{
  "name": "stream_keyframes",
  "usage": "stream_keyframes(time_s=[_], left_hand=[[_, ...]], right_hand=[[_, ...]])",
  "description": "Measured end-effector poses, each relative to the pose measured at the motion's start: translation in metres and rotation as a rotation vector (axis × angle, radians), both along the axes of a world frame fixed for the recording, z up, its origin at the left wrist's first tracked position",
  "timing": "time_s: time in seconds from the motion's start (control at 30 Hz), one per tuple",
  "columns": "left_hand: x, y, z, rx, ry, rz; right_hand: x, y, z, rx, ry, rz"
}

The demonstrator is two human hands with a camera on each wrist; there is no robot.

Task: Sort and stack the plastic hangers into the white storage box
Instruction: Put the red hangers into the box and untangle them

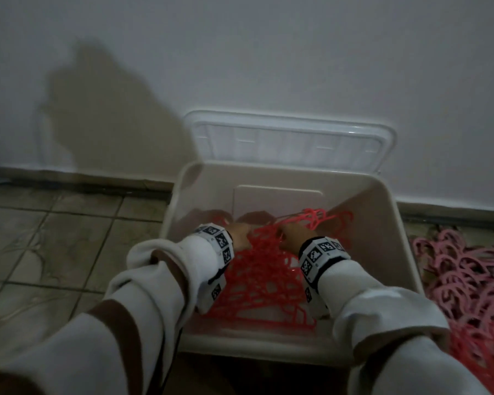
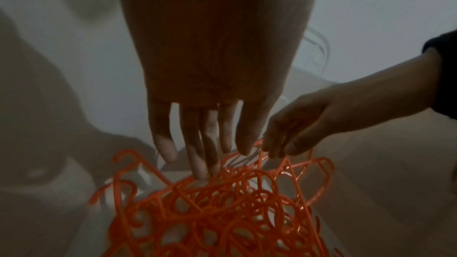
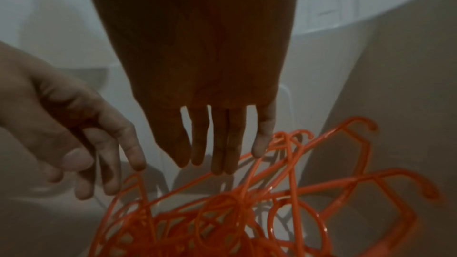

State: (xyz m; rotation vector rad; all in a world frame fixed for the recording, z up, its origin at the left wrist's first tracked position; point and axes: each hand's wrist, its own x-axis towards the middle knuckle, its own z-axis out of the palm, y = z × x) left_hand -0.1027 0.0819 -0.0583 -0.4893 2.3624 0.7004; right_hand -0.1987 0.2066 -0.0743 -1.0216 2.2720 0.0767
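Inside the white box, both hands rest straight fingers on a tangled heap of red hangers, gripping nothing: left hand, right hand. Settling this batch seems the step; next likely means fetching the pink hangers on the floor beside the box.

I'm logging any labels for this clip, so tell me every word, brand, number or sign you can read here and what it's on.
No readable text anywhere.
Wrist bands: black-and-white square code markers only, no letters or numbers.
White storage box, its lid and red hangers: no label visible.
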Motion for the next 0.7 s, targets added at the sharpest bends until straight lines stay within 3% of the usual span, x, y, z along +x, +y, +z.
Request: stream_keyframes(time_s=[0.27,0.4,0.53,0.7], left_hand=[[-0.008,0.005,-0.063,0.139,-0.097,-0.017],[-0.006,0.011,-0.079,0.18,-0.076,0.019],[0.002,0.012,-0.09,0.152,0.006,0.042],[0.011,0.022,-0.101,0.178,-0.007,0.112]], right_hand=[[-0.007,-0.007,-0.06,0.07,0.168,0.103],[-0.009,-0.002,-0.074,-0.026,0.264,0.117],[-0.01,-0.001,-0.075,-0.06,0.241,0.105],[0.0,0.009,-0.074,-0.055,0.16,0.066]])
